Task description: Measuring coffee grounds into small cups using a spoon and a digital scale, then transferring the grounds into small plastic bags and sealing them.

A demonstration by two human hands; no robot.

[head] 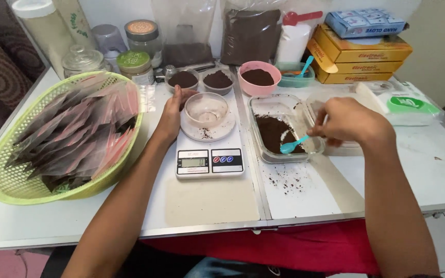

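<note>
I've got one view only, a head cam worn by the person, so nothing to cross-check overlap against. It looks steeply down and forward over the white table [37, 226], wall at the top edge. Close range: both forearms run in from the bottom corners. The white digital kitchen scale [209, 160] sits near frame centre, the lime-green plastic basket [6, 180] fills the left, and floor shows bottom right.

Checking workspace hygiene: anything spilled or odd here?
Yes. Dark powder is scattered on the table in front of the clear rectangular container, below the blue spoon in the right hand. A few specks also lie on the scale platform beside the glass bowl.
</note>
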